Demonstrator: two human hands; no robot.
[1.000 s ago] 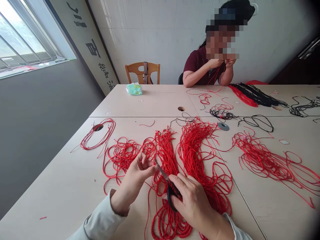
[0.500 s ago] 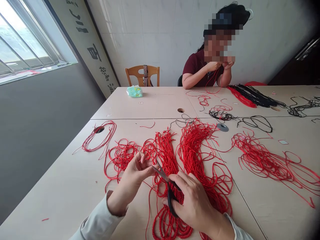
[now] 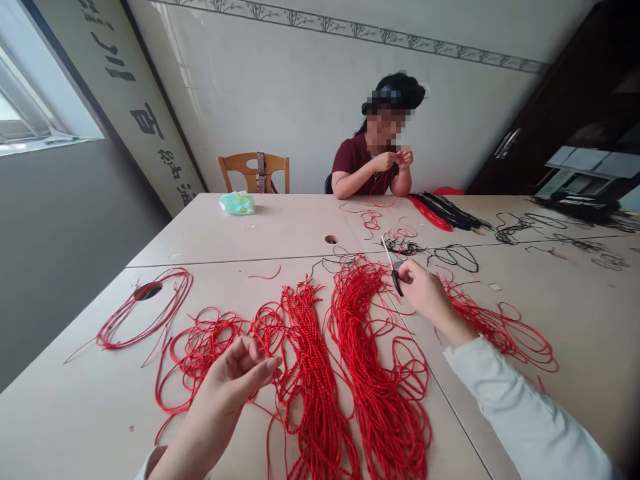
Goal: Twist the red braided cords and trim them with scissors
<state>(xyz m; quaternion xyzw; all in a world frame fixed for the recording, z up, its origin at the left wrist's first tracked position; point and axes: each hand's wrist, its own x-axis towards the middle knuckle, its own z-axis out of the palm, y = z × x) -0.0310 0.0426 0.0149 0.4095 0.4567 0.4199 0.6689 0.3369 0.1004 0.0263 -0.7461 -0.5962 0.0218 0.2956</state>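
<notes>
Two bare hands work around the twisted red cords (image 3: 310, 393) on the counter (image 3: 280, 227): the right hand (image 3: 423, 290) pinches scissors (image 3: 389, 257) in its fingers (image 3: 407, 272), blades up, just beyond the cords; the left hand (image 3: 235, 377), fingers loosely curled, holds nothing, just beside them.

Scissors (image 3: 397, 277) are partly hidden by the right hand (image 3: 423, 290), so their grip can't be seen properly, and the left hand (image 3: 233, 380) and the lower ends of the red cords (image 3: 313, 427) are cut off by the bottom edge. The seated person's face (image 3: 385, 123) is pixelated, and whatever is between that person's fingers (image 3: 399, 158) is too small to tell. The dark cabinet (image 3: 565, 113) is cut off at the right edge, its contents unclear, and the small white piece (image 3: 495, 287) on the table is too small to identify.
</notes>
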